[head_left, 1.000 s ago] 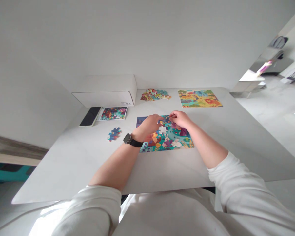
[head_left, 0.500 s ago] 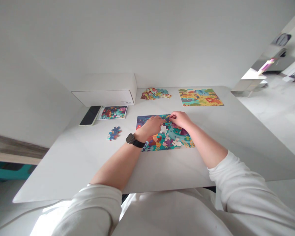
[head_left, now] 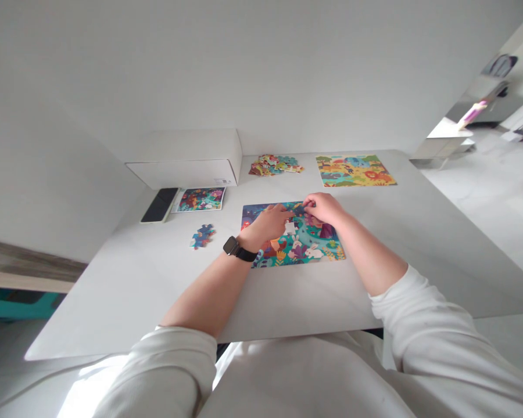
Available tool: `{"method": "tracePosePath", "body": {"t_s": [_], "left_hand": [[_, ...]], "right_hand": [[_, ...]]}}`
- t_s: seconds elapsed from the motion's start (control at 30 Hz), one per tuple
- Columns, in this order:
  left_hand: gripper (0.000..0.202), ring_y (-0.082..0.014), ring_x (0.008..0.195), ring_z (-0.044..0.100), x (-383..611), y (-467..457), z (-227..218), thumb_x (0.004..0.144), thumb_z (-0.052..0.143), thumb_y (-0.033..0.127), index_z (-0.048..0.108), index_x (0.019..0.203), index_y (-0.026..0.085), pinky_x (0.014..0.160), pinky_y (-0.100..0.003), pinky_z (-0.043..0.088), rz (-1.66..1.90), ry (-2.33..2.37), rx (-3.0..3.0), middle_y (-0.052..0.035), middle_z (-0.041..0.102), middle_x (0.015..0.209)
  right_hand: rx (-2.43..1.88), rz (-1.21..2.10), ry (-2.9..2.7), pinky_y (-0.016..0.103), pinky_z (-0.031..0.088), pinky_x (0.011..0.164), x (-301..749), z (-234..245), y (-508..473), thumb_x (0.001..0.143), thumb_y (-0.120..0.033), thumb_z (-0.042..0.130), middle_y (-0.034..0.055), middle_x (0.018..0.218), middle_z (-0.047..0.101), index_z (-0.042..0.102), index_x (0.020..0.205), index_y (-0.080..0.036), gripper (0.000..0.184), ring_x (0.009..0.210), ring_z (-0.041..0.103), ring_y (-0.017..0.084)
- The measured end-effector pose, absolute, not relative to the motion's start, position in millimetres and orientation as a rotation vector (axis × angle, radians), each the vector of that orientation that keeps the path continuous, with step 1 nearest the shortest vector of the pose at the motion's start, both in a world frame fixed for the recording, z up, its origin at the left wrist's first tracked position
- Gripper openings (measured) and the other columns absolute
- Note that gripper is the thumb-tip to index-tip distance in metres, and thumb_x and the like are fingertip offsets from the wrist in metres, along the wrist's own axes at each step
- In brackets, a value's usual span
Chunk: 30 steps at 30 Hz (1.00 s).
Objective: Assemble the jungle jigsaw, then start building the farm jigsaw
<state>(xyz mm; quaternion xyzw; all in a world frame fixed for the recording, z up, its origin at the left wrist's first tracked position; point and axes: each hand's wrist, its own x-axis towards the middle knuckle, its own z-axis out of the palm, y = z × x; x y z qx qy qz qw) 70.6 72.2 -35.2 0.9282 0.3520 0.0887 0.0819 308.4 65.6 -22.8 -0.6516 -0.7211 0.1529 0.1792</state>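
Observation:
A colourful jigsaw puzzle (head_left: 305, 253) with white rabbits and plants lies flat in front of me. Near its middle a pale gap (head_left: 290, 228) shows between the pieces. Across the puzzle's left part rests my left hand (head_left: 270, 223), fingers stretched out and palm down, covering some of the picture. My right hand (head_left: 323, 208) is at the upper edge of the puzzle, its thumb and fingers pinched together. Whatever lies between those fingertips is too small to make out. Left of the puzzle is a small cluster of blue puzzle pieces (head_left: 203, 236).
A picture card (head_left: 200, 199) and a phone (head_left: 159, 205) lie at the left, before a white box (head_left: 183, 172). Behind the puzzle is a heap of loose pieces (head_left: 275, 165). An animal puzzle (head_left: 356, 170) lies at the back right of the white table (head_left: 165, 296).
My right hand has shifted slightly up and to the right along the puzzle's upper edge, still pinched. My left hand has stayed in nearly the same place.

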Motion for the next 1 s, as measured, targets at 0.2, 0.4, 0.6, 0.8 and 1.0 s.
{"method": "tracePosePath", "body": {"t_s": [0.2,0.4,0.6,0.8,1.0], "left_hand": [[0.045,-0.0318,0.13,0.065,74.6,67.9,-31.0,0.104,0.052,0.027,0.071,0.145,0.026,0.115,-0.046,0.049,0.217,1.118,2.767,-0.015,0.069,0.141],[0.039,-0.0344,0.131,0.063,76.6,62.8,-25.0,0.105,0.056,0.035,0.075,0.138,0.025,0.117,-0.049,0.046,0.225,1.12,2.733,-0.0159,0.07,0.139],[0.041,-0.0346,0.13,0.062,79.2,60.7,-26.5,0.104,0.058,0.039,0.073,0.14,0.025,0.116,-0.05,0.046,0.183,1.169,2.765,-0.0168,0.066,0.142],[0.038,-0.036,0.129,0.062,78.5,59.3,-27.2,0.102,0.061,0.037,0.075,0.136,0.026,0.115,-0.052,0.047,0.21,1.129,2.763,-0.0163,0.067,0.139],[0.037,-0.0342,0.138,0.061,74.8,66.1,-26.2,0.103,0.06,0.036,0.077,0.134,0.026,0.121,-0.049,0.044,0.199,1.02,2.782,-0.0144,0.065,0.152]], "right_hand": [[-1.893,0.558,-2.087,0.028,0.046,0.071,317.2,-13.5,65.5,0.085,-0.023,0.082,0.0003,0.089,0.082,0.083,0.111,-0.025,0.026,0.074,0.069,0.017],[-1.855,0.62,-2.151,0.028,0.045,0.069,312.8,-17.5,63.4,0.08,-0.022,0.086,-0.0023,0.079,0.079,0.083,0.107,-0.028,0.028,0.069,0.067,0.017],[-1.882,0.563,-2.193,0.028,0.046,0.071,311.5,-20.4,63.4,0.08,-0.021,0.084,-0.001,0.087,0.081,0.084,0.109,-0.029,0.03,0.076,0.069,0.018],[-1.877,0.527,-2.214,0.029,0.045,0.072,309.0,-19.1,62.2,0.08,-0.017,0.083,-0.0005,0.087,0.082,0.084,0.109,-0.029,0.031,0.077,0.07,0.019],[-1.893,0.522,-2.216,0.029,0.047,0.072,308.7,-16.1,60.9,0.08,-0.019,0.085,0.0005,0.092,0.084,0.085,0.108,-0.031,0.03,0.082,0.072,0.021]]}}
